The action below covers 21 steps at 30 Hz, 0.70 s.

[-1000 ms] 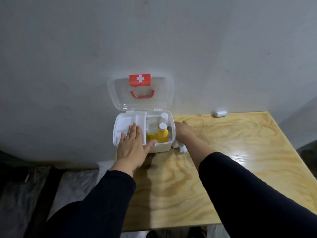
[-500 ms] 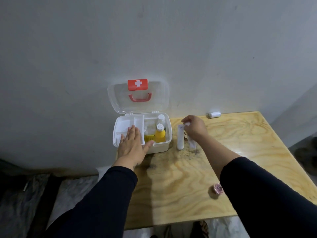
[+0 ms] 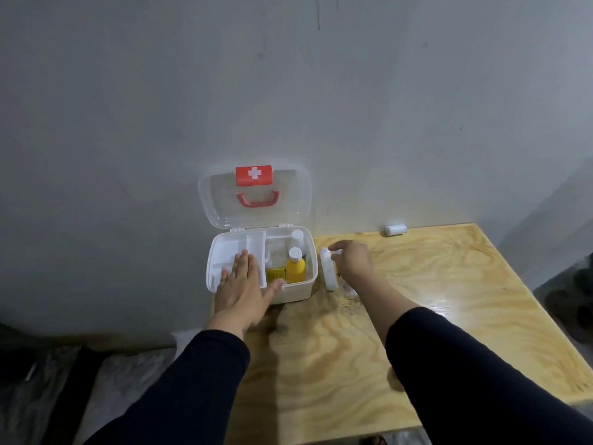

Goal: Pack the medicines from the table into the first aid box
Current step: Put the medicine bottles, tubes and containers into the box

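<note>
Two fingertips of the right hand pinch a white medicine strip just beside the first aid box, which the flat, open left hand steadies; lift clear of the rim before lowering, over plywood table against grey wall
</note>
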Available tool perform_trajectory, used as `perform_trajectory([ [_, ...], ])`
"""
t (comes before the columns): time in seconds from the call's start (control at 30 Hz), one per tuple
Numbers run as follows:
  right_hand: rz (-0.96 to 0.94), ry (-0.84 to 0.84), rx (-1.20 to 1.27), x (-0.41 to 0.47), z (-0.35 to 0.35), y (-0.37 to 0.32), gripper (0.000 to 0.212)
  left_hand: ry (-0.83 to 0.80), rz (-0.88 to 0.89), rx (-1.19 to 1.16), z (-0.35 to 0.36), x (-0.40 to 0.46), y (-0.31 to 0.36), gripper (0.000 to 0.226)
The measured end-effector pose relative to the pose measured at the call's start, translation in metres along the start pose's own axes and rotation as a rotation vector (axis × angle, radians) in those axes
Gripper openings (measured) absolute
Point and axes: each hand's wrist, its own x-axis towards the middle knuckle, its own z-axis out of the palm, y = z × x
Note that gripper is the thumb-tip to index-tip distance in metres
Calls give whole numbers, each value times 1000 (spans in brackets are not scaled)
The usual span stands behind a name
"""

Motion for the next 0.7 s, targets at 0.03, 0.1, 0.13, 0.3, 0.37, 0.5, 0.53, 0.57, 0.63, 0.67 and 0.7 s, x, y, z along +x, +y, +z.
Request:
perform_trajectory([
  [0.03,12,2,-11,5,3,1,28,1,-2,4,0,0,0,87],
  [0.1,3,-44,-75,15,10,1,39,1,-2,12,0,0,1,87],
  [0.13,-17,-84,-141,17,13,0,48,0,-1,15,0,0,1,87],
  [0.3,-115,-69,-568,15,32,1,47,-4,-4,9,-1,0,0,87],
  [0.37,-124,-18,-552,12,34,-2,34,-1,-4,7,0,0,0,87],
  [0.5,-129,-7,-494,9,34,0,22,4,-3,9,0,0,0,87],
  [0.53,-120,-15,-458,8,32,2,22,8,-3,10,-1,0,0,87],
  [0.57,-105,-24,-411,8,29,4,27,10,-3,10,-1,0,1,87],
  [0.63,-98,-20,-311,5,18,1,38,7,-2,13,-2,-1,1,87],
  [0.67,-117,-4,-267,3,11,-3,41,4,0,11,-2,-2,1,87],
  [0.7,-147,16,-231,1,3,-9,43,0,2,9,-3,-3,1,87],
])
